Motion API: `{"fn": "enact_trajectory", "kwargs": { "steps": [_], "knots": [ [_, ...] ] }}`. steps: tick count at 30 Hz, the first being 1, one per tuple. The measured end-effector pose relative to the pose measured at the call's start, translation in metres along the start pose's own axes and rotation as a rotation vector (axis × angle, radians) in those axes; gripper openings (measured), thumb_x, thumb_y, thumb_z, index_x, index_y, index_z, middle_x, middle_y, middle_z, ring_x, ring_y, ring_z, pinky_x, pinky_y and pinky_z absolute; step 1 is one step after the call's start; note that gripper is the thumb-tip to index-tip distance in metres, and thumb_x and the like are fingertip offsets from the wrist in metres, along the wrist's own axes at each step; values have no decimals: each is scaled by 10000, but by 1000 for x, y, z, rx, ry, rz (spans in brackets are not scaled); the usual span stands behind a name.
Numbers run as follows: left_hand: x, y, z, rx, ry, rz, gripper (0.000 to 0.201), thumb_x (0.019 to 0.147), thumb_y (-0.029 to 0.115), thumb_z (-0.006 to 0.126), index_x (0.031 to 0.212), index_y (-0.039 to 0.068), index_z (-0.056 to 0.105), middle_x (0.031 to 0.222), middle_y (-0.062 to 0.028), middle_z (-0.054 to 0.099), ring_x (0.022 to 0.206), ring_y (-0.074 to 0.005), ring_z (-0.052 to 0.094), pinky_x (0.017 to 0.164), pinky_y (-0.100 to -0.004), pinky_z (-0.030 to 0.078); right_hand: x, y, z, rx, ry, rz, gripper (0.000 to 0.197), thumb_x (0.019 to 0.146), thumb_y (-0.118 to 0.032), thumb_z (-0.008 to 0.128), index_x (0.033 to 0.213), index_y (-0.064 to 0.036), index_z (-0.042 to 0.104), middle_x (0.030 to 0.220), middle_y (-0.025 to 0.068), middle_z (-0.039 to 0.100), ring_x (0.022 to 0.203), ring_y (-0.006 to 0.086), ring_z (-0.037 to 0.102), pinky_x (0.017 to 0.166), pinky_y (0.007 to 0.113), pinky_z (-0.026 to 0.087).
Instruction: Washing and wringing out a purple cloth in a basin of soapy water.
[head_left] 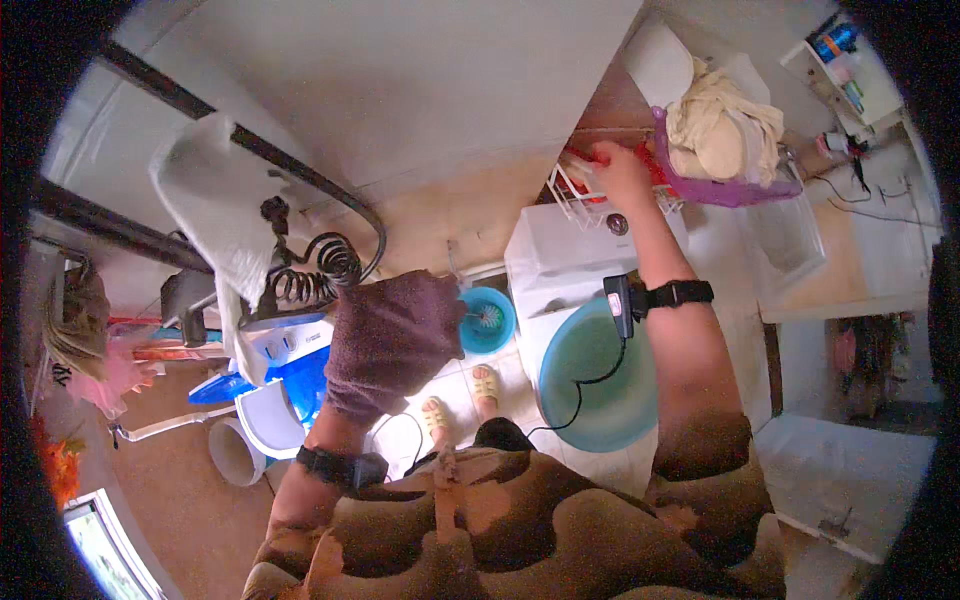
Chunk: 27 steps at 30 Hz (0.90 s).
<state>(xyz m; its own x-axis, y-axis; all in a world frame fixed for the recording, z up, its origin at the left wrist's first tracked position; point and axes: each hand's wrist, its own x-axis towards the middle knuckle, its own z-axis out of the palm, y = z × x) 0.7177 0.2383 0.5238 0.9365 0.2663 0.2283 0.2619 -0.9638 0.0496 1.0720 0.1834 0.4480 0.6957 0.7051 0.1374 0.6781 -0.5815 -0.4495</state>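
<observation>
A brown towel [395,340] covers my left hand from the wrist on, so its fingers are hidden. My left forearm [298,500], with a black strap and device on the wrist, comes up beneath it. Farther off, at the upper right, my right hand [622,180] reaches to a white wire rack [580,205]. Its fingers are closed around a small red thing [601,152], whose kind I cannot make out. More red things lie in the rack, partly behind the hand. Beside it stands a purple basket [735,192] with cream-coloured cloth [725,125] in it.
A large teal tub [590,425] and a small blue basin [487,340] with a brush stand on the floor near my feet. A white-and-blue machine [285,350] is at the left. Above it are black bars [280,160], a white cloth and a coiled cord [330,262].
</observation>
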Motion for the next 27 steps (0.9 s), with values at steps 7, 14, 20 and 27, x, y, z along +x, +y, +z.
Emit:
{"fn": "enact_trajectory", "kwargs": {
  "steps": [7,14,20,27],
  "knots": [
    [24,-5,11,-66,-28,-68,128,764,229,566,791,104,575,689,-72,542,636,-235,576,543,-369,440,34,9,17,-159,-306,35,446,761,-388,612,1086,-82,605,1062,177,599,988,331,572,847,399,452],
    [35,-4,20,-32,-31,-120,125,756,225,584,808,111,594,702,-82,554,643,-245,580,567,-369,458,39,33,6,-254,-212,106,272,805,-143,499,1020,-46,634,1047,200,601,984,341,580,823,427,458],
    [42,0,22,-104,-69,-215,156,714,250,610,789,115,591,705,-77,565,664,-245,590,596,-373,458,32,11,-6,-487,-319,79,226,802,-130,503,942,-53,663,1001,207,611,923,350,601,786,433,468],
    [52,5,10,-77,-63,-155,193,687,283,632,761,112,583,699,-76,555,646,-252,578,565,-373,449,32,31,-1,-374,-298,95,227,784,-196,555,913,-41,659,922,216,621,889,354,603,769,434,467]
  ]
}}
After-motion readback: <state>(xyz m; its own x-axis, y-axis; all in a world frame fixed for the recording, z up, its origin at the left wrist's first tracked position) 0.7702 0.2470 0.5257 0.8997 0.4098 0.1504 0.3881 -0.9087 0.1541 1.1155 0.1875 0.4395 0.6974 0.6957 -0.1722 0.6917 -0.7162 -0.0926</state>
